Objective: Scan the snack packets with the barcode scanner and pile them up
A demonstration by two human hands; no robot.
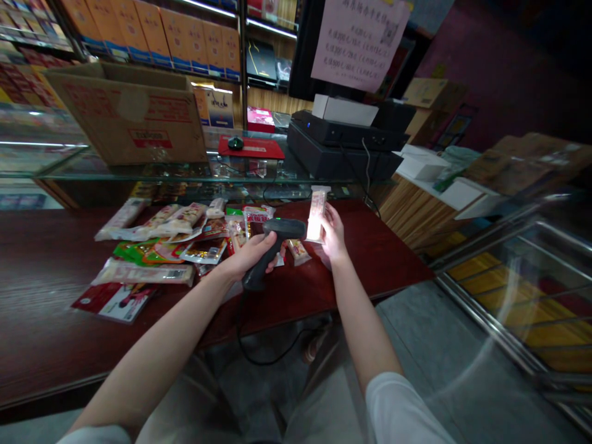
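Note:
My left hand [253, 254] is wrapped round the grip of a black barcode scanner [284, 229], whose head points right. Just beyond that head, my right hand [333, 233] holds up a wrapped snack bar [317, 209], lit brightly on its lower half. Below the scanner head lies a small wrapped snack [298, 251] on the dark red table. Left of my left hand spreads a pile of packaged snacks, among them a green and orange packet [148, 251], a long pale packet [143, 272] and a red and white packet [115, 301].
A large open cardboard box [129, 117] stands on the glass counter [250, 176] behind the table. A mouse [235, 142] sits on a red mat, left of a black cash drawer [337, 154]. The scanner's cable [268, 362] loops below the table edge. Metal railing [490, 327] is at right.

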